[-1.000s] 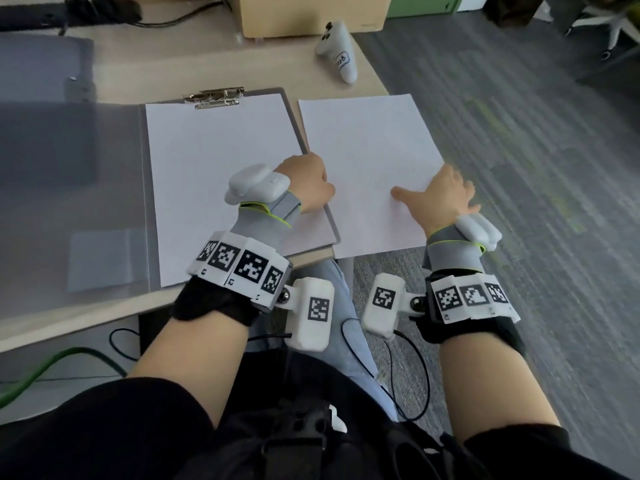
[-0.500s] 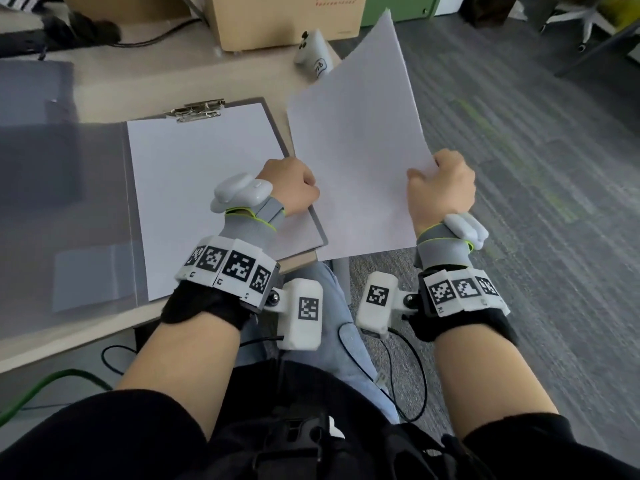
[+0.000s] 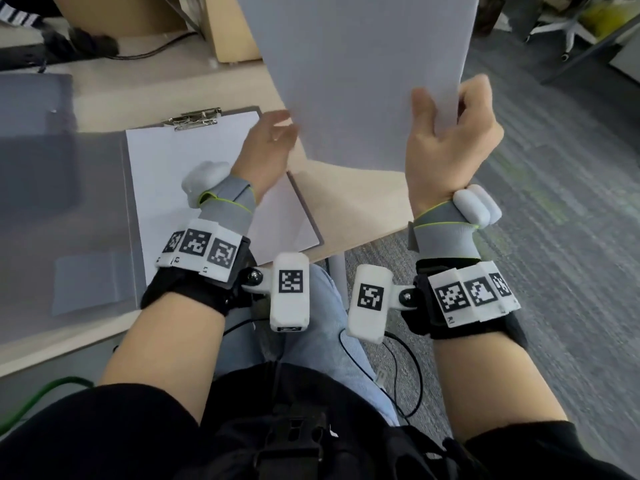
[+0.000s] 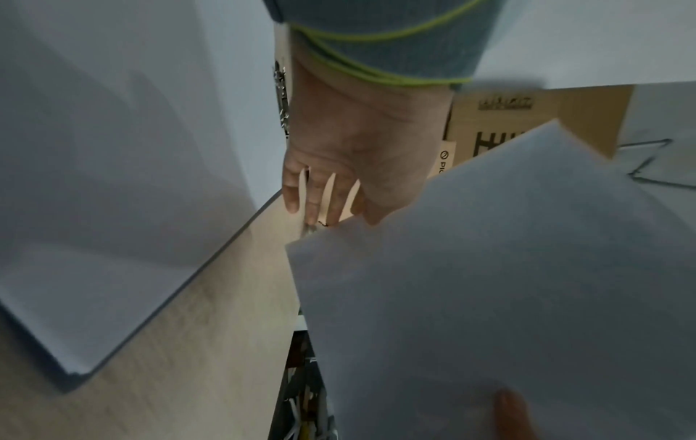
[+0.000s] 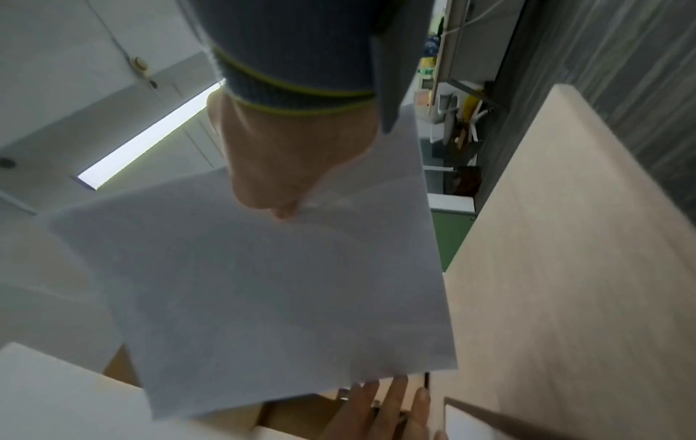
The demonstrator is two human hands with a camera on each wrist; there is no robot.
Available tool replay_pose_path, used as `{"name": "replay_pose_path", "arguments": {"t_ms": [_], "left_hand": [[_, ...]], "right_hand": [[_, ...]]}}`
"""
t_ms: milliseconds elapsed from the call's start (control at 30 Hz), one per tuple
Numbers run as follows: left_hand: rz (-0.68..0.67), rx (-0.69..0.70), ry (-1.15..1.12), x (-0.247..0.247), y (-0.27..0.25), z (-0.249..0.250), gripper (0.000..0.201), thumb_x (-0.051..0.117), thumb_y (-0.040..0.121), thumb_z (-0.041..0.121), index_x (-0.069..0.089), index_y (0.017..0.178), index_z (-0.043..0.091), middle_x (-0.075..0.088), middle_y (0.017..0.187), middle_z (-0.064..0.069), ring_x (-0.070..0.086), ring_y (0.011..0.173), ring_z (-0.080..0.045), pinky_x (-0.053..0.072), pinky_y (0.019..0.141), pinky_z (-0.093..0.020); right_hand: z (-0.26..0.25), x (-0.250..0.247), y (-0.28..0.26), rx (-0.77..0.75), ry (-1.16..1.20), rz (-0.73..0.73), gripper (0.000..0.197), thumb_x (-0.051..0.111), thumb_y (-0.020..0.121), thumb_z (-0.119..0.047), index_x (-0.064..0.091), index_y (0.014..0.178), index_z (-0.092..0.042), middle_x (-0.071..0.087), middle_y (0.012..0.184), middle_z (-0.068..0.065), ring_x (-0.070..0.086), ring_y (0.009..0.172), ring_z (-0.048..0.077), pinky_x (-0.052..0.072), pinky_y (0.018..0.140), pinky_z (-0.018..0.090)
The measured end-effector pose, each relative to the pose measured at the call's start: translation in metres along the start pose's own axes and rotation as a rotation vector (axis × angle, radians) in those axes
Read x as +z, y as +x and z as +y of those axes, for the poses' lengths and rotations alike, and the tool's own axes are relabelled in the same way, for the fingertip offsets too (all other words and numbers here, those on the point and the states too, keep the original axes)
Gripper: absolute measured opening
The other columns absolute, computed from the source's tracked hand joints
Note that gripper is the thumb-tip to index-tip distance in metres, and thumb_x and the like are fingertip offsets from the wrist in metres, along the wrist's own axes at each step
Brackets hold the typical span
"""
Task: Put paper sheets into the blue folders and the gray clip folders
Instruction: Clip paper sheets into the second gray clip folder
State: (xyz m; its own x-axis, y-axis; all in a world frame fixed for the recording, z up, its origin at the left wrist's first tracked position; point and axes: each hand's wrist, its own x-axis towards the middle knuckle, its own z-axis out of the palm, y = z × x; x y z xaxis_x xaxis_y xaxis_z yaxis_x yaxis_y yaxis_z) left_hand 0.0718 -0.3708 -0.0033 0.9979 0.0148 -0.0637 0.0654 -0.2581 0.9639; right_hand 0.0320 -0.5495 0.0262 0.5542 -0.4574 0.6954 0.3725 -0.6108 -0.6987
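Note:
My right hand (image 3: 446,112) pinches the lower right edge of a white paper sheet (image 3: 363,74) and holds it upright above the table. In the right wrist view the right hand (image 5: 290,205) nips the same sheet (image 5: 282,282). My left hand (image 3: 277,129) is open, its straight fingers at the sheet's lower left edge; the left wrist view shows the left hand (image 4: 331,190) there, with the sheet (image 4: 489,282) in front. The gray clip folder (image 3: 301,202) lies open on the table with a sheet under its metal clip (image 3: 194,119). A translucent blue folder (image 3: 52,202) lies left of it.
A cardboard box (image 3: 228,26) stands at the back of the wooden table (image 3: 353,202), with black cables (image 3: 145,53) to its left. The table's right edge drops to gray carpet (image 3: 554,202). A chair base (image 3: 571,32) stands far right.
My right hand has lifted the loose sheet off the table to upright. My left hand has left the clip folder, opened and risen to the sheet's left edge.

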Motion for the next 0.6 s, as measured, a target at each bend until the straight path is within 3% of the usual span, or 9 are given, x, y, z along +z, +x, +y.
{"name": "replay_pose_path", "arguments": {"t_ms": [67, 167, 267, 367, 467, 600], "left_hand": [[0.077, 0.06, -0.031, -0.008, -0.003, 0.001, 0.029, 0.045, 0.096, 0.019, 0.048, 0.124, 0.018, 0.059, 0.111, 0.001, 0.055, 0.096, -0.01, 0.043, 0.083, -0.024], [0.189, 0.165, -0.062, -0.023, -0.013, 0.0, 0.005, 0.043, 0.097, 0.021, 0.047, 0.101, 0.022, 0.053, 0.094, 0.013, 0.05, 0.085, 0.006, 0.04, 0.076, -0.012], [0.303, 0.26, -0.191, -0.04, -0.02, 0.002, 0.014, 0.039, 0.092, 0.019, 0.046, 0.103, 0.014, 0.052, 0.093, 0.005, 0.047, 0.08, -0.003, 0.04, 0.081, -0.016], [0.404, 0.321, -0.262, -0.059, -0.027, 0.007, 0.019, 0.034, 0.09, 0.003, 0.047, 0.099, 0.014, 0.049, 0.083, 0.01, 0.042, 0.068, 0.003, 0.038, 0.072, -0.009], [0.438, 0.384, -0.337, -0.078, -0.038, 0.008, 0.037, 0.034, 0.084, -0.005, 0.05, 0.102, 0.023, 0.058, 0.096, 0.012, 0.052, 0.084, -0.001, 0.041, 0.084, -0.011], [0.456, 0.305, -0.373, -0.102, -0.05, -0.004, 0.037, 0.039, 0.075, -0.006, 0.055, 0.094, 0.022, 0.06, 0.095, -0.005, 0.054, 0.086, -0.014, 0.045, 0.082, -0.023]], "right_hand": [[-0.004, 0.001, 0.001, 0.008, 0.085, 0.009, 0.051, 0.066, 0.077, -0.012, 0.02, 0.066, -0.032, 0.022, 0.054, -0.017, 0.029, 0.047, 0.0, 0.022, 0.048, 0.011], [-0.012, 0.007, -0.002, 0.057, 0.2, -0.043, 0.048, 0.068, 0.077, -0.01, 0.026, 0.064, -0.029, 0.027, 0.056, -0.017, 0.03, 0.049, -0.001, 0.024, 0.051, 0.011], [-0.022, 0.018, -0.011, 0.128, 0.318, -0.134, 0.039, 0.068, 0.077, -0.008, 0.034, 0.065, -0.024, 0.034, 0.059, -0.016, 0.031, 0.053, -0.002, 0.028, 0.053, 0.015], [-0.032, 0.03, -0.022, 0.191, 0.434, -0.252, 0.018, 0.066, 0.075, -0.001, 0.051, 0.077, -0.01, 0.048, 0.066, -0.009, 0.043, 0.061, 0.002, 0.039, 0.059, 0.018], [-0.041, 0.042, -0.03, 0.269, 0.5, -0.373, 0.018, 0.066, 0.073, 0.0, 0.056, 0.085, -0.01, 0.059, 0.077, -0.004, 0.055, 0.073, 0.011, 0.047, 0.068, 0.023], [-0.045, 0.054, -0.045, 0.421, 0.545, -0.546, 0.02, 0.072, 0.072, 0.003, 0.064, 0.076, -0.015, 0.066, 0.066, -0.016, 0.061, 0.063, 0.001, 0.049, 0.063, 0.018]]}}
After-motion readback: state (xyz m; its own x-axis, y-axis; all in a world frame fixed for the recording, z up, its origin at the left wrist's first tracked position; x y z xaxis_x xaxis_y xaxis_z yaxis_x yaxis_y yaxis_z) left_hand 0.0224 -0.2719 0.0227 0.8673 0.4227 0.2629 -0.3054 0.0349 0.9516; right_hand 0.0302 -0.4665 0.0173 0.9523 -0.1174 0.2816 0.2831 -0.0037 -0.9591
